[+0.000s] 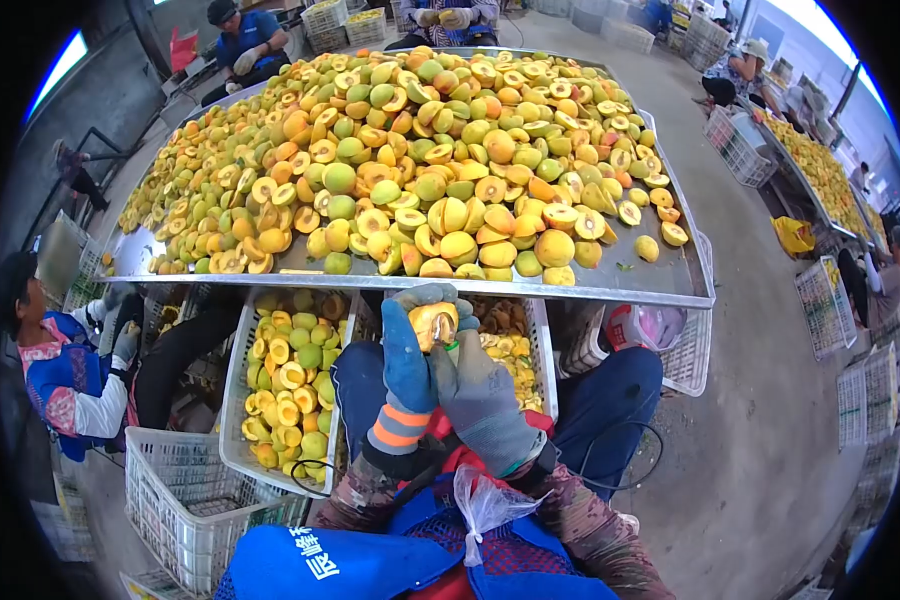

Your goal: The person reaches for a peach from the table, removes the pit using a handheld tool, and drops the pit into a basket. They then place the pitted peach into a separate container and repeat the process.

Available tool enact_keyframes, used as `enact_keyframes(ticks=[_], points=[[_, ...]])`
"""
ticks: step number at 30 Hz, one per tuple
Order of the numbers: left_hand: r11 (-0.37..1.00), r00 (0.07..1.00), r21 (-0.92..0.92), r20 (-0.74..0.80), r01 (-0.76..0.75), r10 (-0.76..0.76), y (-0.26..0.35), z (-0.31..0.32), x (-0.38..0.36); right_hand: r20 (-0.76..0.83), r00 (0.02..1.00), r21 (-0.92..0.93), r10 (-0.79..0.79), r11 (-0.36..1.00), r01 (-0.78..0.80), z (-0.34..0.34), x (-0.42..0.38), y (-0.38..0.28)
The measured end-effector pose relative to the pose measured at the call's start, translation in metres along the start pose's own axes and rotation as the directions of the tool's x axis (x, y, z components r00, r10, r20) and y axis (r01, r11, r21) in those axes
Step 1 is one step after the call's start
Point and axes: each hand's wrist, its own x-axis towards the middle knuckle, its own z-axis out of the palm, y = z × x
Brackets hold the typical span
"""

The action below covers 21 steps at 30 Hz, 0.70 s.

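Note:
My left hand [404, 355], in a blue and grey glove with an orange-striped cuff, is closed around a yellow peach [433, 326] whose browned cut side shows. Close against the fruit is my right hand [478, 392], in a grey glove, its fingers closed on a small tool [452, 347]; only a bit of green shows, and the rest is hidden. Both hands are just in front of the table's near edge, above my lap. Whole and halved peaches [410, 150] are heaped on the metal table [660, 280] beyond them.
Below the table edge, one crate [232, 425] holds peach halves, and another crate [543, 370] holds yellow pieces. A white crate [185, 510] stands at lower left. A black cord [660, 455] loops by my right knee. A person [70, 370] sits at my left; others work farther off.

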Motion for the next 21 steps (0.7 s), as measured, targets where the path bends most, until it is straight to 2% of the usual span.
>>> enact_keyframes(ticks=[2, 5, 7, 9, 10, 11, 12, 13, 14, 15, 16, 17, 18, 19, 20, 21], points=[[0.996, 0.999, 0.075, -0.031, -0.037, 0.040, 0.002, 0.004, -0.004, 0.004, 1.000, 0.004, 0.025, 1.000, -0.025, 0.000, -0.002, 0.000], [1.000, 1.000, 0.028, -0.022, -0.012, 0.012, 0.004, 0.003, -0.004, 0.019, 0.999, 0.090, 0.045, 0.995, -0.046, 0.002, -0.003, 0.001], [1.000, 1.000, -0.010, -0.018, -0.026, 0.026, 0.005, 0.006, -0.001, 0.031, 0.991, 0.115, -0.133, 0.985, 0.129, -0.001, -0.003, 0.010], [0.997, 0.998, -0.041, -0.024, -0.061, 0.060, 0.009, 0.004, 0.004, 0.099, 0.979, 0.141, -0.177, 0.977, 0.163, -0.013, -0.001, 0.009], [0.989, 0.996, 0.115, 0.025, -0.089, 0.087, 0.011, -0.001, 0.007, 0.162, 0.962, 0.169, -0.218, 0.967, 0.191, -0.017, 0.001, 0.008], [0.956, 0.992, 0.268, 0.072, -0.119, 0.103, 0.013, -0.005, 0.007, 0.138, 0.978, 0.339, -0.155, 0.935, 0.100, -0.012, 0.000, 0.013], [0.952, 0.991, 0.277, 0.062, -0.129, 0.116, 0.016, -0.008, 0.007, 0.142, 0.975, 0.351, -0.168, 0.930, 0.109, -0.015, -0.001, 0.013], [0.938, 0.982, 0.322, 0.172, -0.128, 0.076, 0.018, -0.010, 0.007, 0.394, 0.918, 0.440, -0.047, 0.886, -0.144, -0.024, 0.001, 0.010], [0.922, 0.960, 0.365, 0.278, -0.132, 0.028, 0.019, -0.012, 0.008, 0.629, 0.777, 0.447, 0.036, 0.801, -0.398, -0.036, 0.005, 0.006], [0.956, 0.946, 0.274, 0.324, -0.102, 0.008, 0.020, -0.013, 0.009, 0.851, 0.506, 0.343, 0.142, 0.578, -0.741, -0.053, 0.015, -0.003], [0.954, 0.949, 0.279, 0.315, -0.107, 0.014, 0.017, -0.012, 0.007, 0.856, 0.500, 0.342, 0.133, 0.581, -0.739, -0.051, 0.015, 0.002], [0.993, 0.959, -0.014, 0.259, 0.121, -0.113, 0.015, -0.009, 0.007, 0.901, 0.424, 0.321, 0.089, 0.521, -0.791, -0.046, 0.014, 0.008], [0.896, 0.937, -0.312, 0.248, 0.317, -0.245, 0.014, -0.008, 0.010, 0.935, 0.351, 0.295, 0.039, 0.461, -0.837, -0.043, 0.016, 0.013], [0.836, 0.929, -0.414, 0.238, 0.360, -0.282, 0.018, -0.007, 0.014, 0.951, 0.310, 0.298, -0.023, 0.348, -0.889, -0.043, 0.019, 0.016], [0.840, 0.933, -0.415, 0.231, 0.350, -0.275, 0.020, -0.014, 0.022, 0.952, 0.304, 0.295, -0.030, 0.354, -0.888, -0.039, 0.018, 0.020], [0.689, 0.908, -0.592, 0.251, 0.419, -0.337, 0.022, -0.029, 0.035, 0.912, 0.405, 0.398, -0.055, 0.349, -0.848, -0.033, 0.017, 0.026]])
